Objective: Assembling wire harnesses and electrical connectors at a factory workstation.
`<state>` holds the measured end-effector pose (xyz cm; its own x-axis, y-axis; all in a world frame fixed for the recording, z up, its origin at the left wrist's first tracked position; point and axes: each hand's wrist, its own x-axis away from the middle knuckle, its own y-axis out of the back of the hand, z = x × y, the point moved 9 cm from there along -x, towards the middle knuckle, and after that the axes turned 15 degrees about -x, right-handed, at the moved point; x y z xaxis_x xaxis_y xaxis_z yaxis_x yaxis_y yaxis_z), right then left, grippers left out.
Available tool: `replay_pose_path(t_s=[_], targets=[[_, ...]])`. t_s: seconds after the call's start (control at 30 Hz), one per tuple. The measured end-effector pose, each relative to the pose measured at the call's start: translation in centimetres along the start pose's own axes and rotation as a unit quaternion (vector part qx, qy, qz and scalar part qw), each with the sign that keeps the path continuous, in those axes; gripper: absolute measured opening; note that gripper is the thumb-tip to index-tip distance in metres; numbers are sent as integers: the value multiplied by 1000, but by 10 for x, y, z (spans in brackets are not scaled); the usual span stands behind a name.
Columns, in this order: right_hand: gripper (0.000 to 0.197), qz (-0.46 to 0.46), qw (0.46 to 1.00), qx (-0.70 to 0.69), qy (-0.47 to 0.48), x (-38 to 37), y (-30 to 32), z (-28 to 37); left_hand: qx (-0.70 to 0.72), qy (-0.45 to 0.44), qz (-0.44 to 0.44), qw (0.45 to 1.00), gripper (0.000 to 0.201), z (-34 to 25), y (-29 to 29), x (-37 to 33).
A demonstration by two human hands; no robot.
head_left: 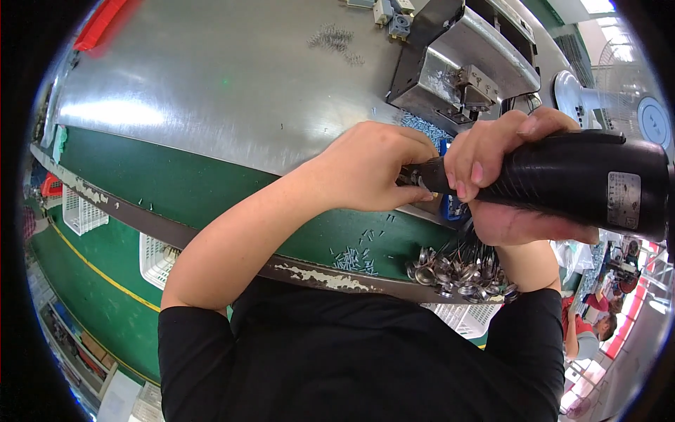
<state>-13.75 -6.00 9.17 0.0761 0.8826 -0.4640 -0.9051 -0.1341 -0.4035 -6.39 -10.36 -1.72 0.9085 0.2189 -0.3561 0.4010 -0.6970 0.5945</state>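
My right hand is wrapped round a black power screwdriver, held almost level with its tip toward the left. At that tip my left hand is closed, thumb and fingers pinched round a small piece that I cannot make out. Just below and behind the tip, a blue part is partly hidden by the tool and the hands. Beneath my right hand, several round metal pieces with black wires lie bunched at the table's front edge. A pile of small screws lies beyond my hands.
A metal machine stands at the far right. Loose screws lie on the green mat. Springs and small grey blocks are farther back. A red bin sits far left, white baskets below. Another person is at right.
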Motion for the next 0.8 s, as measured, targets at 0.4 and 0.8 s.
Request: replay_pose_path(t_s=[0.4, 0.8], targets=[[129, -33, 999, -33, 10, -9, 6, 25, -9, -22, 12, 1000, 34, -6, 3, -3], [97, -45, 960, 261, -91, 5, 38, 55, -91, -158, -123, 976, 34, -57, 11, 11]])
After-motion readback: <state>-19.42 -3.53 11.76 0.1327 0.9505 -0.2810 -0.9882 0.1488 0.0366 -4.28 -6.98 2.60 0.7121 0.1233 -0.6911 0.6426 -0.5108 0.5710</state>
